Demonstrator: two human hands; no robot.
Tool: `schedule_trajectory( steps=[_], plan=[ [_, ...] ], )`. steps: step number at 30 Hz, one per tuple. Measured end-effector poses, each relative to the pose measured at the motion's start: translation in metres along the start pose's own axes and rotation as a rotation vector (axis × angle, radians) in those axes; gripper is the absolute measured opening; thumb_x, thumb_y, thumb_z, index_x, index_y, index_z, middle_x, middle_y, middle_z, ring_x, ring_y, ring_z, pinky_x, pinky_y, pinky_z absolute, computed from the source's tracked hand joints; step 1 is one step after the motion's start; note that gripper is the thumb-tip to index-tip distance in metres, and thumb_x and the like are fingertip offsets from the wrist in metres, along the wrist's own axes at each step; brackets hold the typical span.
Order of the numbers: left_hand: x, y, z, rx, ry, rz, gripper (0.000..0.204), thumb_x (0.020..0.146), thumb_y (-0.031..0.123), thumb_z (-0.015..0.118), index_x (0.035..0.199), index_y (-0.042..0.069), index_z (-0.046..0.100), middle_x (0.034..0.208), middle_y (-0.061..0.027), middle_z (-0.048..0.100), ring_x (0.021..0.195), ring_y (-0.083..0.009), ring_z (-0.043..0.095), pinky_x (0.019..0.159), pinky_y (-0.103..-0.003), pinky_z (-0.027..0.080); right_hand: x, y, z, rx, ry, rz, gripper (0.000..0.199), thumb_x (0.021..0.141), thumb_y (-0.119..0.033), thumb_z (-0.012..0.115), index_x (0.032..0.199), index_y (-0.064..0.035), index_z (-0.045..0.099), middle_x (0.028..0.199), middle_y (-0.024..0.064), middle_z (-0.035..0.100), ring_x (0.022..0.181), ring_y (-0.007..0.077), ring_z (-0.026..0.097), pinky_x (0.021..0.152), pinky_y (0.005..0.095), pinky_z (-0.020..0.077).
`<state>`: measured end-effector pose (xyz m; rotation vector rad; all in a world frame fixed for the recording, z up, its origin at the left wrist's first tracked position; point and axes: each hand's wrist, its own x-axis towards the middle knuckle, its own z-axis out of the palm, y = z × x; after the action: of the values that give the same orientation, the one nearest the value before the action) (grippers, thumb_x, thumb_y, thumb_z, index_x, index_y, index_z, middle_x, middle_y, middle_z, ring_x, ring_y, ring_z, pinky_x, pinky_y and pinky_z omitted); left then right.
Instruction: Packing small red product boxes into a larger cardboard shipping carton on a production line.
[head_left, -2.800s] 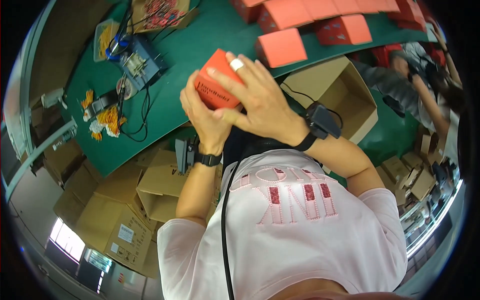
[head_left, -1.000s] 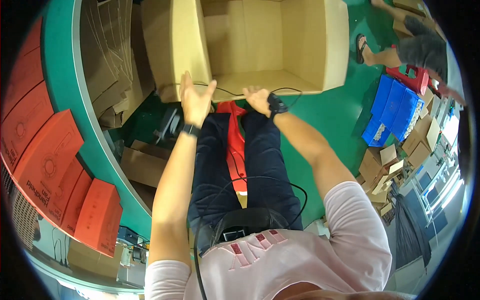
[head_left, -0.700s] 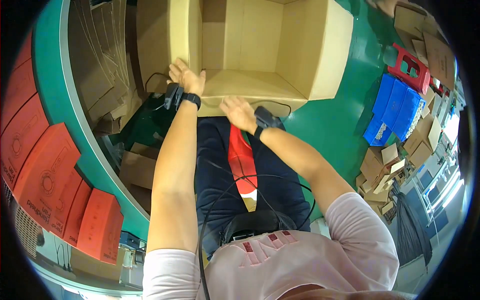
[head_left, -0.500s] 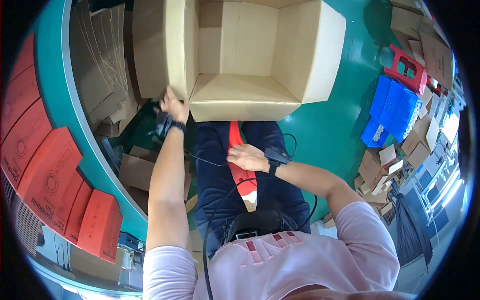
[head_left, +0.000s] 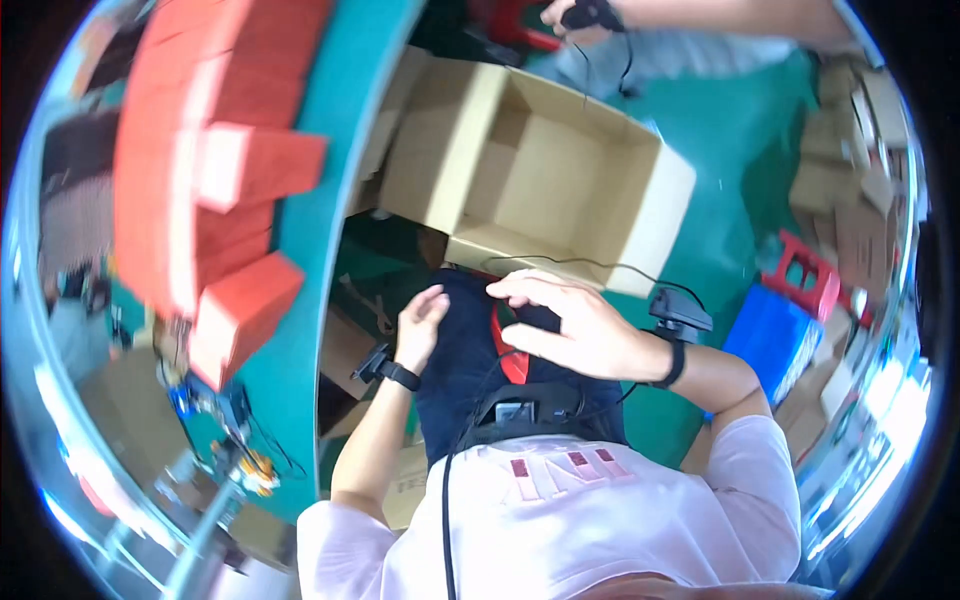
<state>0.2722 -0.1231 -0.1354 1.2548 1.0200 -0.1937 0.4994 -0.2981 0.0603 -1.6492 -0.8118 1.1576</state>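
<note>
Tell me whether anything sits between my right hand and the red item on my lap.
Nothing visible does. The right hand hovers open right over the red item on the dark trousers, partly covering it. The left hand rests on the left thigh, clear of it. A thin black cable runs beyond the fingers.

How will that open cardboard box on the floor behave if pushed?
The cardboard box looks empty, so it is probably light and would slide easily on the smooth green floor. Its raised flaps would likely flex. Neither hand touches it.
</note>
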Motion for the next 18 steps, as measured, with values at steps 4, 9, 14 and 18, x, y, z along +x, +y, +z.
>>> schedule_trajectory(
  steps=[4,9,14,18],
  plan=[
    [-0.094,0.084,0.017,-0.303,-0.117,0.192,0.042,0.087,0.009,0.065,0.126,0.002,0.055,0.118,-0.0127,0.063,0.111,-0.0203,0.059,0.098,-0.033,0.045,-0.007,-0.124,0.021,0.302,-0.349,-0.041,0.051,0.084,-0.002,0.066,0.131,0.0017,0.046,0.122,0.0104,0.056,0.102,0.0165,0.060,0.089,0.0304,0.0482],
    [-0.177,0.126,-0.004,-0.574,0.073,0.384,0.041,0.090,0.011,0.062,0.129,0.001,0.053,0.115,-0.0105,0.064,0.106,-0.0177,0.060,0.093,-0.031,0.047,0.007,-0.208,0.072,0.459,-0.639,-0.105,0.076,0.081,-0.002,0.070,0.144,0.0001,0.026,0.135,0.0093,0.043,0.105,0.0166,0.058,0.089,0.0309,0.0479],
    [-0.193,0.117,-0.083,-0.628,0.611,0.387,0.046,0.092,0.014,0.062,0.133,0.001,0.047,0.118,-0.0120,0.062,0.103,-0.0166,0.061,0.090,-0.029,0.046,0.101,-0.201,0.097,0.207,-0.073,-0.268,0.079,0.080,-0.004,0.070,0.146,-0.0004,0.026,0.137,0.0132,0.038,0.105,0.0160,0.057,0.085,0.0269,0.0486],
    [-0.191,0.107,-0.129,-0.625,0.875,0.382,0.067,0.089,0.021,0.067,0.142,0.001,0.031,0.133,-0.0197,0.048,0.117,-0.0239,0.052,0.098,-0.034,0.041,0.186,-0.152,0.060,-0.275,0.215,-0.224,0.102,0.072,-0.033,0.081,0.146,0.0051,0.022,0.142,0.0247,0.035,0.118,0.0271,0.051,0.094,0.0354,0.0450]
  ],
)
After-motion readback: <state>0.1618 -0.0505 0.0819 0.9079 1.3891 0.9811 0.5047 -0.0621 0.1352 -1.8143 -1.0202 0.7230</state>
